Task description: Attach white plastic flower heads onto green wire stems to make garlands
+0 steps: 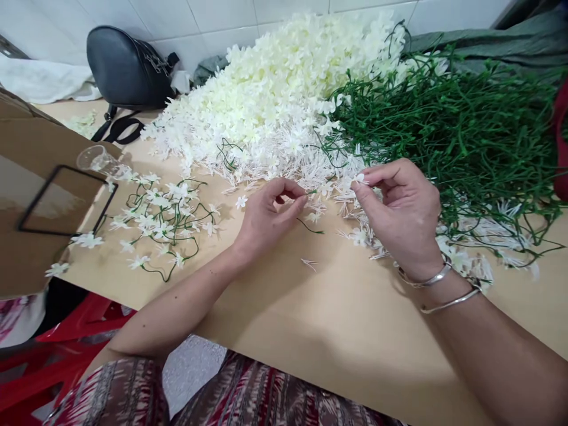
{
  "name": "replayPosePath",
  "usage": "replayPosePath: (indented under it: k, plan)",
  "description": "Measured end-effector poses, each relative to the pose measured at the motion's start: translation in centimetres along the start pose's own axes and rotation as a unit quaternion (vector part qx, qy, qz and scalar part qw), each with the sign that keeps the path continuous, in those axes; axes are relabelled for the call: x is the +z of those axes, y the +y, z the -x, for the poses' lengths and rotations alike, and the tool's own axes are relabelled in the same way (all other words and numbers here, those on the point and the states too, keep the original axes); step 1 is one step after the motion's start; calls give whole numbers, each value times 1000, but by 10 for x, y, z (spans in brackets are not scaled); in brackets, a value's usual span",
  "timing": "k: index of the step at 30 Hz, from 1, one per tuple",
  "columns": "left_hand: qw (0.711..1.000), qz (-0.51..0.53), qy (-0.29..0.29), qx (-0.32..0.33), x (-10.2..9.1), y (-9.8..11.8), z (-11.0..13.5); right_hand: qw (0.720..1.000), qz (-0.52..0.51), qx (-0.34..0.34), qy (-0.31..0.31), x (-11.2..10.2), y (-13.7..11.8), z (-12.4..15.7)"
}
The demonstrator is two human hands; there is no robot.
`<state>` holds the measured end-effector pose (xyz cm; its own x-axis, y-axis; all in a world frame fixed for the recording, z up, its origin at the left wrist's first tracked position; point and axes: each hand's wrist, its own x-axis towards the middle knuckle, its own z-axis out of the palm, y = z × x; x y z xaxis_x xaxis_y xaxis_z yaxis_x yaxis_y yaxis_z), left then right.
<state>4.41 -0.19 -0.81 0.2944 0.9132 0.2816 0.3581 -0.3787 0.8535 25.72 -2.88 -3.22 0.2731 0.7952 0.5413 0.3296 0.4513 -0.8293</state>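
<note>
My left hand [275,210] is closed in a pinch on a thin green artificial stem [312,192], whose tip pokes out past the fingertips. Off to its right, my right hand [399,207] pinches a small white artificial flower [360,178] between thumb and forefinger. The two hands are apart, just in front of a heap of white petals and stamens [284,154]. A loose pair of white stamens [309,264] lies on the table below them. Left of my left hand is a cluster of assembled white flowers on green stems [164,222].
A big pile of green stems [457,130] covers the right side. Cream blossoms [302,71] are heaped against the tiled wall. At the left stand a cardboard box [39,148], a clear plastic cup [95,158] and a black bag [128,68]. A red stool [75,322] is below the table [337,331].
</note>
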Motion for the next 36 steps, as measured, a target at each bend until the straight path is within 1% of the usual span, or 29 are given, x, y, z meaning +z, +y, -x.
replayPosePath:
  k: [2, 3, 5, 7, 8, 10, 11, 12, 13, 14, 15, 19, 20, 21, 22, 24, 26, 28, 31, 36]
  plan:
    - [997, 74, 16, -34, -3, 0, 1, 1000, -13, 6, -12, 2, -5, 3]
    - [992, 110, 11, -53, -4, 0, 2, 1000, -19, 9, -20, 2, -7, 4]
    - [981, 169, -21, -89, -8, 3, 4, 999, -32, 11, -36, 2, -12, 5]
    - [967, 210, -71, -128, -14, 4, 9, 997, -40, 16, -67, 3, -16, 8]
    - [958, 227, -92, -150, -16, 4, 12, 994, -42, 23, -99, 3, -18, 9]
    - [944, 248, -108, -188, -20, 2, 20, 977, -42, 49, -202, 5, -21, 14]
    - [941, 252, -102, -200, -21, 0, 25, 963, -39, 65, -257, 6, -22, 17]
    - [941, 253, -88, -205, -22, -2, 29, 950, -35, 77, -299, 8, -22, 20]
    - [943, 252, -73, -204, -21, -3, 32, 942, -29, 85, -323, 9, -21, 23]
    - [946, 250, -59, -199, -19, -4, 35, 941, -24, 88, -324, 11, -19, 25]
    - [948, 248, -50, -192, -16, -5, 37, 947, -20, 88, -309, 12, -17, 27]
    - [951, 254, -58, -166, -6, -4, 43, 980, -11, 90, -178, 9, -5, 25]
    - [952, 253, -61, -160, -5, -3, 44, 983, -7, 90, -158, 8, -4, 23]
    - [954, 248, -62, -156, -4, -3, 45, 984, -9, 92, -150, 6, -5, 21]
    - [957, 241, -61, -151, -3, -2, 45, 983, -19, 93, -158, 5, -7, 19]
    - [962, 226, -58, -140, -4, -3, 46, 970, -50, 112, -210, 4, -14, 16]
    - [966, 218, -59, -125, -5, -4, 46, 948, -78, 140, -274, 4, -22, 14]
    - [968, 216, -63, -115, -5, -6, 46, 929, -94, 164, -318, 5, -29, 13]
    - [968, 215, -76, -108, -6, -7, 47, 912, -110, 186, -348, 5, -31, 11]
    - [968, 207, -94, -104, -7, -6, 48, 898, -122, 203, -371, 2, -25, 9]
